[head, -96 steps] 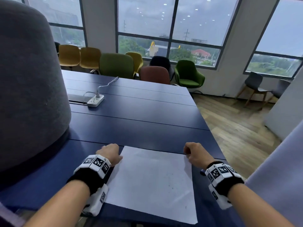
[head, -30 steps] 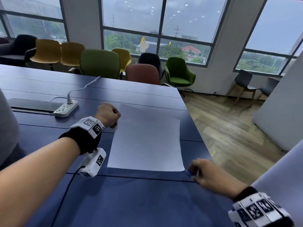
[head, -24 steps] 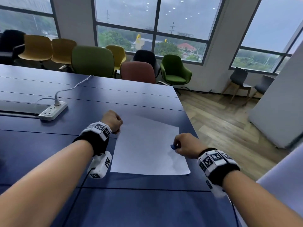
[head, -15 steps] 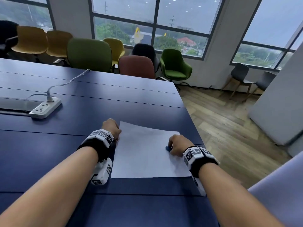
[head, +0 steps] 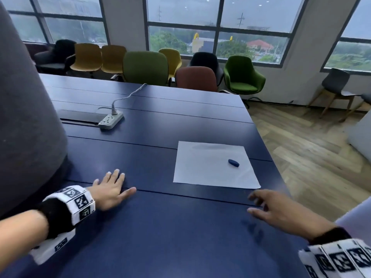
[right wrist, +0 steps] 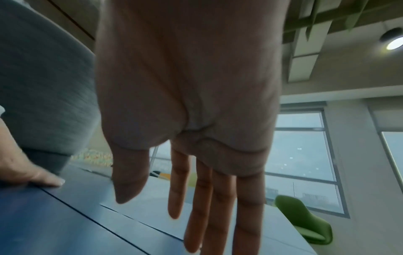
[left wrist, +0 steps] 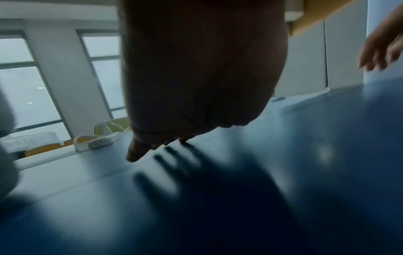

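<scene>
A white sheet of paper (head: 214, 165) lies flat on the dark blue table (head: 160, 227), toward its right edge. A small dark blue oblong object (head: 233, 162) rests on the right half of the sheet. My left hand (head: 112, 189) lies flat on the table, fingers straight, well left of the paper. My right hand (head: 267, 205) hovers just in front of the sheet's near right corner, fingers spread and straight, holding nothing. The right wrist view shows those straight fingers (right wrist: 218, 207) above the paper (right wrist: 218, 229). In the left wrist view the left hand (left wrist: 196, 86) casts a shadow on the table.
A white power strip (head: 110, 121) with its cable sits at the back left of the table, beside a grey inset panel (head: 80, 116). A large grey rounded object (head: 26, 117) blocks the left side. Several chairs (head: 146, 69) line the far edge. The table's right edge drops to wooden floor (head: 311, 157).
Both hands have left the paper and drawn back toward me. The right hand has let go of the small blue object, which now lies on the sheet. Both hands went from curled to flat.
</scene>
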{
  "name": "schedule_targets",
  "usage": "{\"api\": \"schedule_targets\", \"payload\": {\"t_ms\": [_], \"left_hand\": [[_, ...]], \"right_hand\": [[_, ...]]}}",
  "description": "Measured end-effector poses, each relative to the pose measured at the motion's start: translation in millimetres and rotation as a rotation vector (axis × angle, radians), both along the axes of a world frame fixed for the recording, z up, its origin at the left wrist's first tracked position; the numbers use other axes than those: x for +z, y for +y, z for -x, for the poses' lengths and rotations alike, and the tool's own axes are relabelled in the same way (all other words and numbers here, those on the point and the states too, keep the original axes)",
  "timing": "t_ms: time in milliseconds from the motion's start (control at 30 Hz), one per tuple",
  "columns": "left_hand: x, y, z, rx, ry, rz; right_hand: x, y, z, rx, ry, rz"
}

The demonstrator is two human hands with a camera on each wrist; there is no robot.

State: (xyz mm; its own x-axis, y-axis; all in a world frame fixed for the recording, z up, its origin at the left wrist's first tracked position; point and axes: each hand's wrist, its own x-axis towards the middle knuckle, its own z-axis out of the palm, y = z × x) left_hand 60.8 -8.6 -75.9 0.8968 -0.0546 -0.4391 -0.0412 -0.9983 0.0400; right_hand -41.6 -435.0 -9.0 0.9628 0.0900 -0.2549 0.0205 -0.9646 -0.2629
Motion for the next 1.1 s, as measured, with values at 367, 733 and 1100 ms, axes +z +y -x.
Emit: {"api": "schedule_targets", "payload": {"t_ms": [367,733,1100], "left_hand": [[8,-90,127,-0.664,0.164,0.064],[34,0,111,-0.294,0.103,0.112],[19,33,122,-0.207,0.184,0.140]], "right_hand": [[-20,47,101,0.026,-0.026,-0.144],[-49,104,-16,-0.092,0.192,0.243],[-44,147,46,0.239,0.187,-0.028]]}}
